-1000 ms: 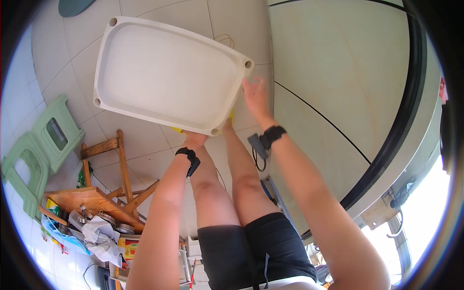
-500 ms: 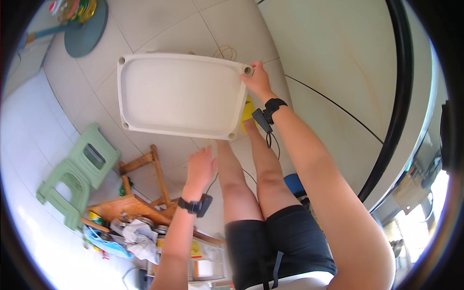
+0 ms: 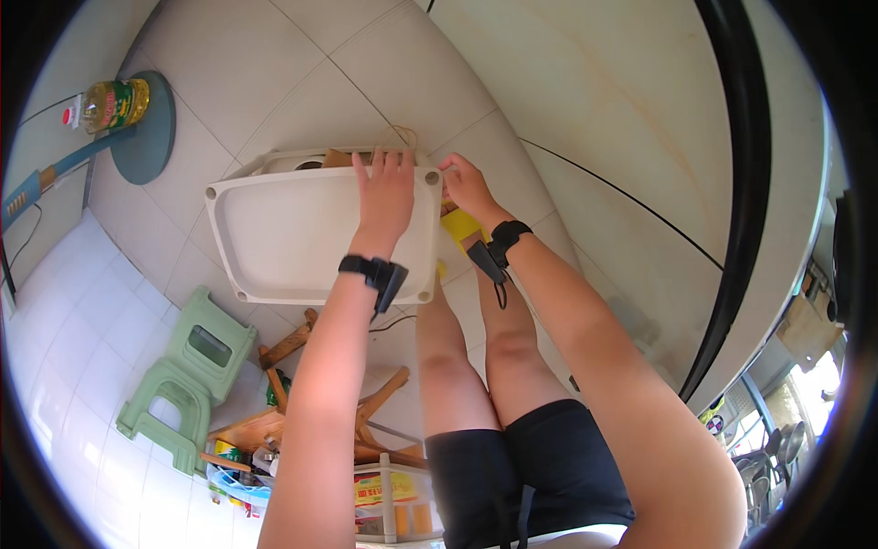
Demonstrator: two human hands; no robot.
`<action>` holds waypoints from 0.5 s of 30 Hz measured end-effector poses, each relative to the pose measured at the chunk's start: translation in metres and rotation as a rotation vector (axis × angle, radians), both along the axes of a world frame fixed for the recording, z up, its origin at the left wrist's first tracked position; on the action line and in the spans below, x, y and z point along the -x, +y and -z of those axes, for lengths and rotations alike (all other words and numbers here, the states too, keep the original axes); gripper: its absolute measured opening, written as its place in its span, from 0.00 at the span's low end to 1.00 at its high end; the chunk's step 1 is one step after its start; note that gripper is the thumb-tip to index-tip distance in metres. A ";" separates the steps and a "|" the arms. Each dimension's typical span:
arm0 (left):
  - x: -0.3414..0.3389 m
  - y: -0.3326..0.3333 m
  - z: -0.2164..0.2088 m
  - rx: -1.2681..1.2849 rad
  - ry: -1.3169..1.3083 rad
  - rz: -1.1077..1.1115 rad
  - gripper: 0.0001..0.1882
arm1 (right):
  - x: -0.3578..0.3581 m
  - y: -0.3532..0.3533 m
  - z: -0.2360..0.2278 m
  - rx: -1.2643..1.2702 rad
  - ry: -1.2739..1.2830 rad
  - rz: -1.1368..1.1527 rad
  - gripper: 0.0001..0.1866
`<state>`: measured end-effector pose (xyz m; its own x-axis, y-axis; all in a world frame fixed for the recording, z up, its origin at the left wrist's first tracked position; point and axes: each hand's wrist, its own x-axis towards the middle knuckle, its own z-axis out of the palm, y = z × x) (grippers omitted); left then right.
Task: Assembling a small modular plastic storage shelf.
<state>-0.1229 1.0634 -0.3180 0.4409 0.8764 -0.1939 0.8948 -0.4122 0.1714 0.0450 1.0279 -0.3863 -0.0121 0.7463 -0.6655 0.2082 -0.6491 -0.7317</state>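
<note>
A white plastic rack shelf [image 3: 315,233], a shallow rectangular tray with round corner sockets, is in front of me above the floor. My left hand [image 3: 386,194] reaches over its far edge, fingers spread and stretched out, the palm above the tray. At the far right corner my right hand [image 3: 471,192] has its fingers curled against the rim beside the socket; the contact is partly hidden. Behind the far edge shows a lower white tier [image 3: 274,165] with a brown cardboard-like piece [image 3: 338,158]. Both wrists wear black straps with small devices.
A green plastic step stool [image 3: 187,375] and a wooden stool lying over [image 3: 375,403] are at left. An oil bottle [image 3: 114,105] stands on a round grey-blue base [image 3: 151,146]. A large pale panel with a black curved edge [image 3: 745,183] bounds the right. My feet are below, beside yellow footwear [image 3: 462,227].
My left hand has moved up and forward from beside the tray to over its far edge. The tray appears lower and further left in view, and the lower tier behind it has come into sight.
</note>
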 end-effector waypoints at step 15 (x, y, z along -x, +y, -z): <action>0.004 0.001 0.032 0.412 -0.304 0.020 0.15 | 0.009 0.020 0.049 0.706 0.413 0.104 0.11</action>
